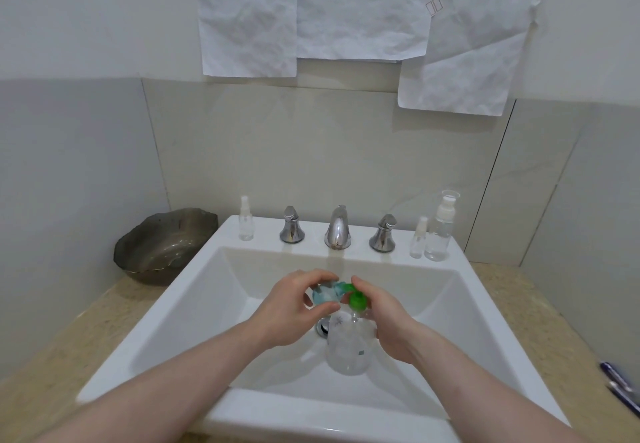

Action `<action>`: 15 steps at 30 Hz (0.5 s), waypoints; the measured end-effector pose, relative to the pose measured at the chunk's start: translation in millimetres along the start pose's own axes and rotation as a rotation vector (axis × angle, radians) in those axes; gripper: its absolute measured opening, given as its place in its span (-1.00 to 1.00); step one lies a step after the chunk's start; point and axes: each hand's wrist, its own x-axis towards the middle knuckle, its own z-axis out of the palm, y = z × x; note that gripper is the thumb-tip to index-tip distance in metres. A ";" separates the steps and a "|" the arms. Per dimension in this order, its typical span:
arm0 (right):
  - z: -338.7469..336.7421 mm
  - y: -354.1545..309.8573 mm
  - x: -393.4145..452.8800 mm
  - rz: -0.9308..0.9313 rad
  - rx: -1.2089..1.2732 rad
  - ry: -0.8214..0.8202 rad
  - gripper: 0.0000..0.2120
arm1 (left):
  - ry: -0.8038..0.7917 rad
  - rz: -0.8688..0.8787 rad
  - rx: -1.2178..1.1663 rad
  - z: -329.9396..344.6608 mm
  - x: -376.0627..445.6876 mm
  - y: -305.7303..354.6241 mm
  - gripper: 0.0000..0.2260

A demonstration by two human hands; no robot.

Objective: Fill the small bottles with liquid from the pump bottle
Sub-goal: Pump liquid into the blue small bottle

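Both hands over sink, left hand fingers curled round small blue bottle, right hand gripping clear pump bottle, thumb seemingly on green pump head

clear green-topped pump bottle over basin, tilted small bluish bottle at its spout

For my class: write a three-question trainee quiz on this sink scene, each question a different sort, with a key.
1. True or false: the left hand holds the small bluish bottle over the sink.
2. How many clear bottles stand on the sink's back ledge? A two, B three, C five.
3. Fill in: the pump bottle in the right hand has a ____ pump head.

Key: 1 true; 2 B; 3 green.
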 end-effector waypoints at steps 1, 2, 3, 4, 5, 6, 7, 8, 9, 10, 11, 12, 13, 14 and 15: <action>-0.3 0.6 -0.7 0.002 -0.007 -0.005 -0.55 | 0.000 0.001 0.000 0.0 0.1 0.3 -0.67; -0.3 0.4 -2.1 0.004 -0.010 -0.007 -0.55 | 0.001 0.002 0.000 -0.3 0.0 0.6 -0.67; -0.8 0.3 -2.7 0.005 -0.010 -0.009 -0.55 | 0.003 0.001 0.000 -0.8 0.2 0.8 -0.67; -0.2 -0.6 -4.7 0.005 -0.007 -0.011 -0.55 | 0.006 0.000 -0.001 -1.0 0.1 0.5 -0.67; -0.2 -1.1 -5.0 0.004 -0.008 -0.018 -0.55 | 0.009 0.001 -0.004 -1.2 0.2 0.5 -0.67; 0.7 -2.3 -6.2 0.004 -0.004 -0.025 -0.55 | 0.009 0.003 -0.006 -0.9 0.3 0.7 -0.68; 1.2 -3.5 -6.1 0.003 0.000 -0.030 -0.55 | 0.009 0.006 -0.006 -0.7 0.2 0.6 -0.68; 1.6 -5.1 -6.5 0.002 0.005 -0.029 -0.57 | 0.009 0.008 -0.003 -0.5 0.4 0.5 -0.68; 1.4 -5.0 -4.6 0.003 0.010 -0.028 -0.59 | 0.008 0.007 0.002 -0.3 0.3 0.2 -0.68; 1.7 -4.9 -3.9 0.007 0.016 -0.028 -0.60 | 0.006 0.005 0.006 -0.2 0.0 -0.7 -0.67; 1.7 -4.5 -3.0 0.012 0.021 -0.028 -0.59 | 0.003 0.005 0.009 0.1 -0.1 -0.9 -0.67; 2.0 -4.4 -3.5 0.017 0.023 -0.023 -0.56 | 0.000 0.006 0.010 0.3 -0.4 -1.4 -0.67; 1.5 -3.9 -3.6 0.018 0.024 -0.016 -0.54 | -0.003 0.007 0.010 0.5 -0.2 -1.1 -0.67; 1.3 -3.2 -4.6 0.016 0.022 -0.012 -0.53 | -0.004 0.007 0.006 0.8 -0.3 -0.6 -0.67; 1.4 -2.3 -4.4 0.012 0.015 -0.014 -0.53 | -0.004 0.008 0.005 0.1 -0.3 -0.2 -0.67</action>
